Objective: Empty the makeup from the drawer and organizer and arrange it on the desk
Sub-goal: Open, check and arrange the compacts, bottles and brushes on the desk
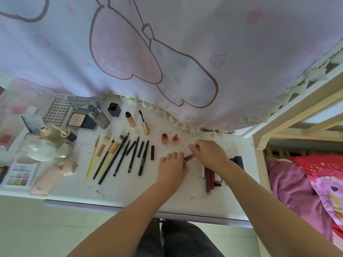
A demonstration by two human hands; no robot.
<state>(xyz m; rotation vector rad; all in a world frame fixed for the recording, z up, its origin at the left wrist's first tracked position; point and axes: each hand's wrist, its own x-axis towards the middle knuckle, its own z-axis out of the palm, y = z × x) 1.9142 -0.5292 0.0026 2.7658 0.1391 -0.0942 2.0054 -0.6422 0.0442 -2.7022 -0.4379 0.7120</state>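
Head view: both hands, left (171,165) and right (207,152), pinch a slim tube (189,157) over the bench (185,201). Light, rigid, likely slippery (grip at mid-barrel).

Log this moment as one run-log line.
left hand: holds pinkish tube | right hand: pinches same tube | brushes: rowed on desk | lip tubes: grouped under right wrist
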